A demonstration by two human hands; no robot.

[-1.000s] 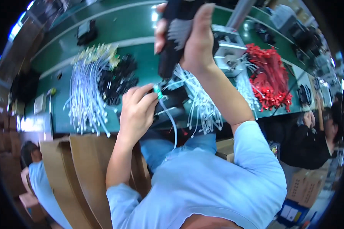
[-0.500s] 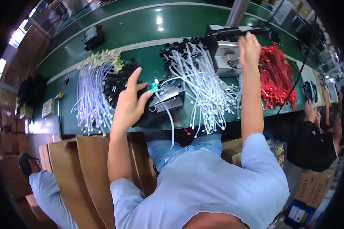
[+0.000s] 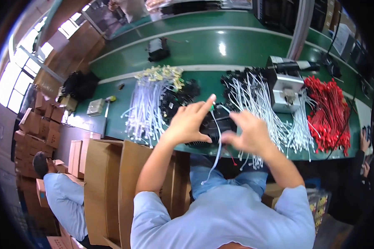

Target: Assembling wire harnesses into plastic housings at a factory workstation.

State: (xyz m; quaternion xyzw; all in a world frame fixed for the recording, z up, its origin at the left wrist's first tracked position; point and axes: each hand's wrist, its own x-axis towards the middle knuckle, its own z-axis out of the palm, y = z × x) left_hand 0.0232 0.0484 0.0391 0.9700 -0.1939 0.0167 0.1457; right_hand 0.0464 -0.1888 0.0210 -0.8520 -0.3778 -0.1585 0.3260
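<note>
A black device (image 3: 225, 124) lies at the table's front edge between my hands. A small green circuit board (image 3: 212, 107) sits at its far side, and a white cable (image 3: 218, 147) runs from there over the device and hangs toward my lap. My left hand (image 3: 188, 124) is at the device's left side, open, with thumb and fingers spread; its fingertips are close to the board. On the other side my right hand (image 3: 253, 135) hovers with thumb and forefinger apart, slightly blurred. Nothing shows in its grip. A second white lead reaches toward its forefinger.
Bundles of white cables (image 3: 147, 108) with cream connectors, more white cables (image 3: 253, 99) and red cables (image 3: 330, 112) lie on the green table (image 3: 187, 50). A black handheld tool (image 3: 293, 66) rests on a metal box (image 3: 286, 93). Cardboard boxes (image 3: 102, 186) stand at left, near another person (image 3: 64, 199).
My right hand has come from the metal box and black tool back to the device. My left hand stays beside the device. The whole view has shifted.
</note>
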